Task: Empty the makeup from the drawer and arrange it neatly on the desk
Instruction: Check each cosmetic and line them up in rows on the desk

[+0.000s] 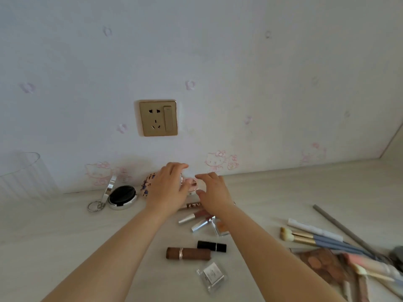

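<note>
My left hand is curled over a small round pink compact at the back of the surface, close under the wall. My fingers arch over its top and my thumb sits at its near edge, so I seem to have it in a light pinch, though my palm hides most of it. My right hand hovers just beside it at about 3 o'clock, fingers spread and holding nothing.

To do this placement well, I should set the compact flat in line with the open black cushion compact at its 9 o'clock, with the patterned round case between them, so the round things form one row along the wall. The right hand can steady and square it.

Nearer me, at 6 o'clock from the compact, lie lip gloss tubes, a brown lipstick and a black lipstick, unevenly angled. The brushes and an eyeshadow palette are heaped at 4 o'clock. I judge those still need straightening. The drawer is out of view.
</note>
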